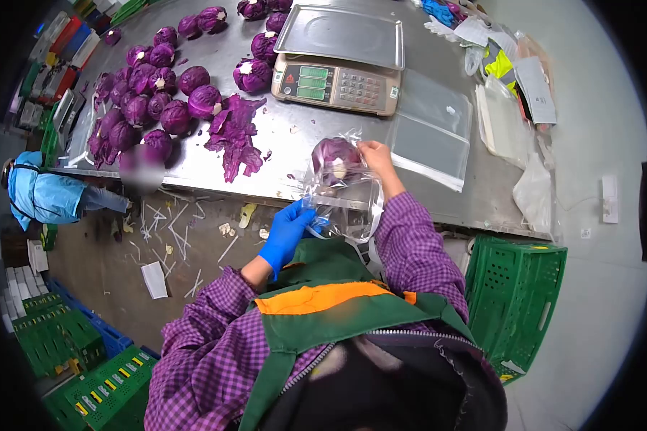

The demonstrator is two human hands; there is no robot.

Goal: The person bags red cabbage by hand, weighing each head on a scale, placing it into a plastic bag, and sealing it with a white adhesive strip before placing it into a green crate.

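Note:
A red cabbage [335, 156] sits inside a clear plastic bag [356, 208] at the table's front edge, its pale stem end facing me. My left hand [289, 231], in a blue glove, grips the bag's near left side. Bare, my right hand [378, 159] pinches the bag at the upper right of the cabbage. Beyond them stands a weighing scale [336, 85] with a metal pan and green displays. To the right of my hands lies a stack of flat clear bags [431, 129].
Several red cabbages [142, 79] and loose purple leaves [237, 136] cover the left of the metal table [287, 144]. Green crates [514, 302] stand at right and lower left. Scraps litter the floor [194, 237]. A person in a blue covering [43, 190] is at far left.

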